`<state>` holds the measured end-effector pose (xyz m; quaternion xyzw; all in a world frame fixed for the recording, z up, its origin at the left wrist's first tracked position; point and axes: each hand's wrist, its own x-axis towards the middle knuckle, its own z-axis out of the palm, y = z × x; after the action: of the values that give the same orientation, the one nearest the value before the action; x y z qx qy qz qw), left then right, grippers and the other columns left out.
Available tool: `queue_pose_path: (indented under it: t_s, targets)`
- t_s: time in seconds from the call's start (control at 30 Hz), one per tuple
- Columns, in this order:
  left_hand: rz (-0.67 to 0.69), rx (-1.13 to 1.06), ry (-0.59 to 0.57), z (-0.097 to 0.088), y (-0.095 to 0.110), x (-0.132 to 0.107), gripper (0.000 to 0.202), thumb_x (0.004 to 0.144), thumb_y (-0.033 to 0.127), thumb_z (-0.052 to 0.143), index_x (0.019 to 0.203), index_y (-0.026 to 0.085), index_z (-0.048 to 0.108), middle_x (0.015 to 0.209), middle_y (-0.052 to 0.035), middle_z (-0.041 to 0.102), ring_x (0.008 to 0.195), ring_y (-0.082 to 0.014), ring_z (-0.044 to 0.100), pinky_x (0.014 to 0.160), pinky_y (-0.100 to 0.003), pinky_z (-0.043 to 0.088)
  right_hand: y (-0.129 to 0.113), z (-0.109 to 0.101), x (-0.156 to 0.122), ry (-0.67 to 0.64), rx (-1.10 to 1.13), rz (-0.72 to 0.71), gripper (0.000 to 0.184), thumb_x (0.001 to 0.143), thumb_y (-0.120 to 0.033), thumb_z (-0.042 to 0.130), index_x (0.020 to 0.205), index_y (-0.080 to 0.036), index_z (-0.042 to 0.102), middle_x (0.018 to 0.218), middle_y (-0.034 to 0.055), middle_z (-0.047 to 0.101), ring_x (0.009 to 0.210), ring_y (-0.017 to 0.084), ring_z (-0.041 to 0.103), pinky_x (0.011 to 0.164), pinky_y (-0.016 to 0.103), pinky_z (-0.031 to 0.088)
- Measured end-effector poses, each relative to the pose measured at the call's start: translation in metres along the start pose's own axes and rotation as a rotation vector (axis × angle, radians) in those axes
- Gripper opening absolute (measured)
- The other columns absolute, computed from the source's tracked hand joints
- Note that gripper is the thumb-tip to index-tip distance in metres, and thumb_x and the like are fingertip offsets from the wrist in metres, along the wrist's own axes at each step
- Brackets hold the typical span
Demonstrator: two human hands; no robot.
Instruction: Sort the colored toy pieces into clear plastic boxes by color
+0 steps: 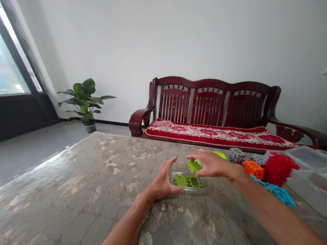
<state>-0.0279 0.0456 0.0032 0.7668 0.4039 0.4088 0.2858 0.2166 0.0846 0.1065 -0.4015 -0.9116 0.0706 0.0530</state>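
Observation:
A small clear plastic tray (186, 191) sits on the patterned table (81, 193) and holds flat green interlocking pieces (187, 181). My left hand (164, 181) cups the tray's left side, fingers curved against its rim. My right hand (212, 163) hovers over the tray and pinches a green piece (194, 166) between thumb and fingers, just above the ones lying in the tray.
Heaps of interlocking pieces lie right of the tray: grey (236, 155), orange (253, 169), red (280, 168) and blue (276, 191). Clear plastic bins (318, 180) stand at the table's right edge. Behind are a wooden bench with a red cushion (213, 113) and a potted plant (85, 102).

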Motion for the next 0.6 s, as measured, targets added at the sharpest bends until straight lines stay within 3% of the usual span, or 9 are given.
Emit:
queue_pose_path:
  t_s: [0.1, 0.2, 0.37, 0.47, 0.6]
  targets:
    - [-0.002, 0.003, 0.0, 0.0, 0.0, 0.0, 0.115, 0.052, 0.035, 0.091, 0.15, 0.022, 0.033, 0.146, -0.0147, 0.044, 0.134, -0.0368, 0.042, 0.115, -0.054, 0.032, -0.001, 0.005, -0.007, -0.055, -0.018, -0.037, 0.065, 0.066, -0.031, 0.075, 0.129, -0.026, 0.063, 0.117, 0.007, 0.068, 0.105, 0.026, 0.059, 0.091, 0.035, 0.044]
    - [0.001, -0.005, 0.001, 0.0, 0.001, 0.0, 0.114, 0.053, 0.035, 0.091, 0.15, 0.022, 0.033, 0.145, -0.0147, 0.044, 0.133, -0.0368, 0.043, 0.115, -0.054, 0.033, 0.007, 0.005, -0.005, -0.013, -0.008, -0.021, 0.057, 0.068, -0.025, 0.07, 0.125, -0.027, 0.066, 0.118, 0.0056, 0.069, 0.108, 0.025, 0.059, 0.094, 0.034, 0.044]
    - [0.002, -0.009, 0.002, 0.0, 0.001, 0.0, 0.114, 0.053, 0.036, 0.091, 0.15, 0.024, 0.033, 0.145, -0.0142, 0.044, 0.134, -0.037, 0.042, 0.115, -0.055, 0.032, 0.029, 0.007, 0.012, 0.125, -0.072, 0.161, 0.048, 0.077, -0.017, 0.057, 0.123, -0.023, 0.067, 0.121, 0.0061, 0.069, 0.112, 0.024, 0.057, 0.098, 0.035, 0.041]
    - [-0.001, -0.008, -0.002, 0.0, 0.001, 0.0, 0.114, 0.052, 0.035, 0.092, 0.15, 0.023, 0.033, 0.145, -0.0143, 0.044, 0.134, -0.0369, 0.042, 0.115, -0.055, 0.032, 0.04, 0.014, 0.023, 0.031, -0.183, 0.242, 0.05, 0.077, -0.019, 0.062, 0.127, -0.022, 0.065, 0.125, 0.0092, 0.067, 0.117, 0.027, 0.055, 0.1, 0.037, 0.039]
    - [0.004, -0.015, -0.004, 0.0, 0.001, 0.0, 0.114, 0.053, 0.034, 0.092, 0.15, 0.023, 0.033, 0.146, -0.0143, 0.043, 0.134, -0.0366, 0.041, 0.116, -0.054, 0.032, 0.05, 0.028, 0.033, -0.084, -0.231, 0.247, 0.059, 0.069, -0.028, 0.076, 0.127, -0.023, 0.065, 0.125, 0.0109, 0.067, 0.118, 0.03, 0.054, 0.098, 0.039, 0.039]
